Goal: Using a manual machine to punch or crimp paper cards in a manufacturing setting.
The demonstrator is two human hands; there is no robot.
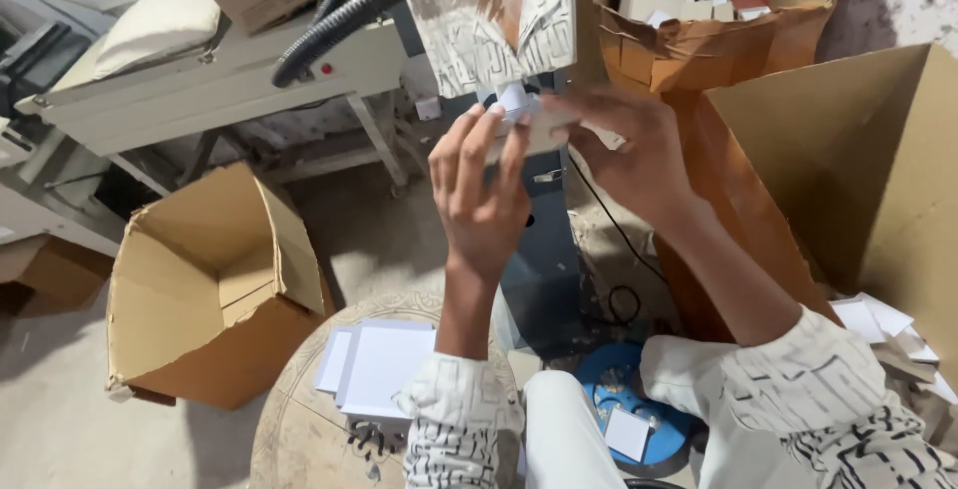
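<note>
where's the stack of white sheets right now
In the head view the white sheets lie low and left of centre on the round stool, just right of the open box and below the left hand.

White sleeves [454, 419] bear black line patterns; trousers [559, 439] are white.

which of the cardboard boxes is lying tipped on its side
The open brown box on the floor at left, its mouth facing sideways with nothing visible inside; the box at top right stands upright, filled with flat pieces.
</note>
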